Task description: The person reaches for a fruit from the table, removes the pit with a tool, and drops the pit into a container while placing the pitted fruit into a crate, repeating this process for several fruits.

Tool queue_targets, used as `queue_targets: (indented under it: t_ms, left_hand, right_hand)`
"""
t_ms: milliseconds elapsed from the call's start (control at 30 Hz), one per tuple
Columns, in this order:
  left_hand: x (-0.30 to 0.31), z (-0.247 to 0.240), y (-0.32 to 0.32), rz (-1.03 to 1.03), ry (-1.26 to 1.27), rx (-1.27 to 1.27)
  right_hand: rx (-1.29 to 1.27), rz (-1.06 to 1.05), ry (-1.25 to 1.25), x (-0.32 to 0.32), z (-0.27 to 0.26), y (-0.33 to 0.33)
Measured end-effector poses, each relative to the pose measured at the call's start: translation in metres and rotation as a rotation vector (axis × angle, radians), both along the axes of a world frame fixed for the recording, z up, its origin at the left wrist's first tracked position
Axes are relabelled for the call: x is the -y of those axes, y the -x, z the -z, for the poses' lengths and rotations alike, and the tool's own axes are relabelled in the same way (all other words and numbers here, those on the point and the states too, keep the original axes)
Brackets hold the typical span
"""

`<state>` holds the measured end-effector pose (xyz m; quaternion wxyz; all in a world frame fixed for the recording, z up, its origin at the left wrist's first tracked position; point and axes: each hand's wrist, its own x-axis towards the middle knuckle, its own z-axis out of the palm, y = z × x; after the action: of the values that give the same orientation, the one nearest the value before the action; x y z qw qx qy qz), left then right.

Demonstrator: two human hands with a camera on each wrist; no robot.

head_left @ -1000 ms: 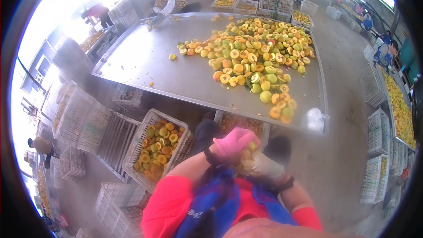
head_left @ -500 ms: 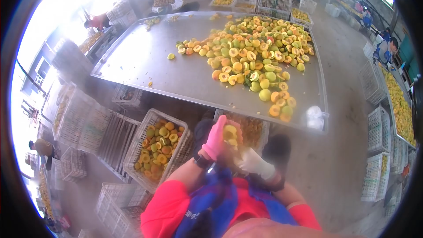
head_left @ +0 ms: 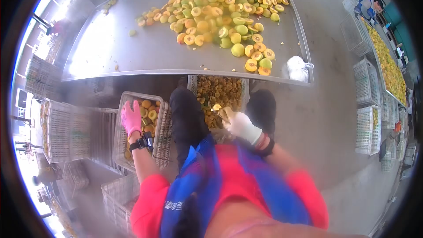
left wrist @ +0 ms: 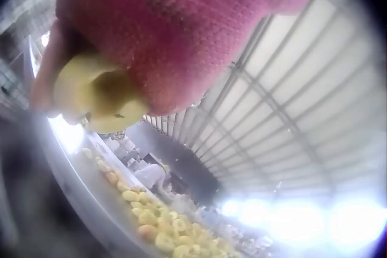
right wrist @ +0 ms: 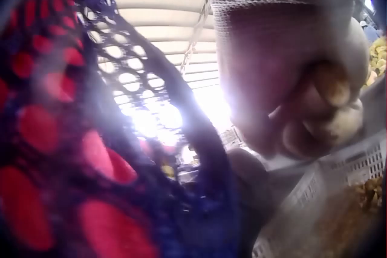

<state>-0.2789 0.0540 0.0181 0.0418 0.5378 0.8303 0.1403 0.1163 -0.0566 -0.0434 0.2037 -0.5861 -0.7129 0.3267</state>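
Note:
My left hand [head_left: 130, 118], in a pink knit glove, is over the crate of peach halves [head_left: 150, 113] at my left knee. In the left wrist view its fingers and thumb hold a yellow peach half [left wrist: 100, 91] with a hollow in its middle. My right hand [head_left: 242, 127], in a white glove with bare fingertips, hangs over the crate of brown scraps [head_left: 244, 91] between my knees. Its fingers are curled, and a small pale yellow piece [head_left: 217, 107] shows at their tips; what exactly it is I cannot tell.
A metal table [head_left: 132, 57] stands ahead, with a heap of peach halves [head_left: 220, 11] and a white plastic bag [head_left: 298, 68] near its right corner. White crates [head_left: 66, 130] stand at the left and more crates [head_left: 368, 125] at the right. A person [head_left: 369, 8] works at the far right.
My hands were together over the scrap crate, then parted. The left has moved left to the crate of peach halves; the right stays over the scraps. The head view has tilted downward.

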Motion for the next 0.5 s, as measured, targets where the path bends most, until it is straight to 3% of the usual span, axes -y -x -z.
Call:
queue_targets:
  t_ms: [33, 167, 233, 300, 367, 400, 500]
  left_hand:
    - [-0.005, 0.003, -0.003, -0.002, 0.014, 0.001]
    - [-0.061, 0.027, -0.046, 0.357, -0.162, 0.428]
    - [-0.092, 0.029, -0.082, 0.381, -0.079, 0.584]
    - [-0.125, 0.04, -0.107, 0.558, -0.097, 0.402]
    - [-0.169, 0.052, -0.13, 0.676, -0.074, 0.384]
    - [-0.187, 0.054, -0.141, 0.677, -0.072, 0.387]
    - [-0.23, 0.052, -0.177, 0.726, 0.06, 0.245]
  right_hand:
    - [-0.039, 0.043, -0.024, -0.001, -0.006, 0.004]
    - [-0.239, 0.103, -0.094, -0.003, -0.01, 0.009]
    - [-0.164, 0.12, -0.02, -0.002, -0.022, 0.008]
    - [-0.09, 0.137, 0.051, -0.001, -0.022, 0.009]
    - [-0.367, 0.166, -0.173, 0.002, -0.007, 0.009]
    - [-0.364, 0.168, -0.171, 0.003, -0.003, 0.006]
    - [-0.13, 0.071, -0.391, 0.0, -0.005, -0.003]
